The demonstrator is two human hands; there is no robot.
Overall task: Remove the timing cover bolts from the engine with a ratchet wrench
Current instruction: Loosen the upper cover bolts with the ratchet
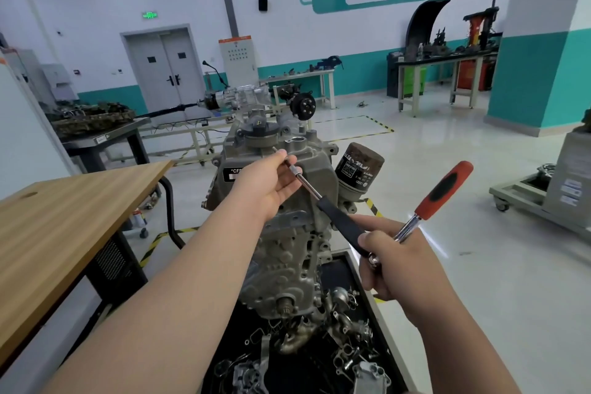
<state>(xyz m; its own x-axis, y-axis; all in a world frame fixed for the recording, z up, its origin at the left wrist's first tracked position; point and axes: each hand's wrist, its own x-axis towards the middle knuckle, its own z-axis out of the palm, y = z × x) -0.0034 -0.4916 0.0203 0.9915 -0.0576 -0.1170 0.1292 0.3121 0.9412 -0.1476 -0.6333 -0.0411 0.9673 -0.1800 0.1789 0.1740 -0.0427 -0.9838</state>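
Head view. Engine [287, 253] stands upright, front face toward the person. Left hand [265, 189] pinches the shaft tip of a black-handled driver [342, 221] — steadying it at a bolt site near the engine's top, I judge; bolt hidden. Right hand [399, 265] clamps driver handle and ratchet wrench [447, 189] together in curled fingers — wrench parked, red grip clear of the engine.

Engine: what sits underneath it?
A black tray holding loose metal parts: brackets, housings, rings. The engine and the left forearm cover much of the tray, so anything lying there cannot be seen.
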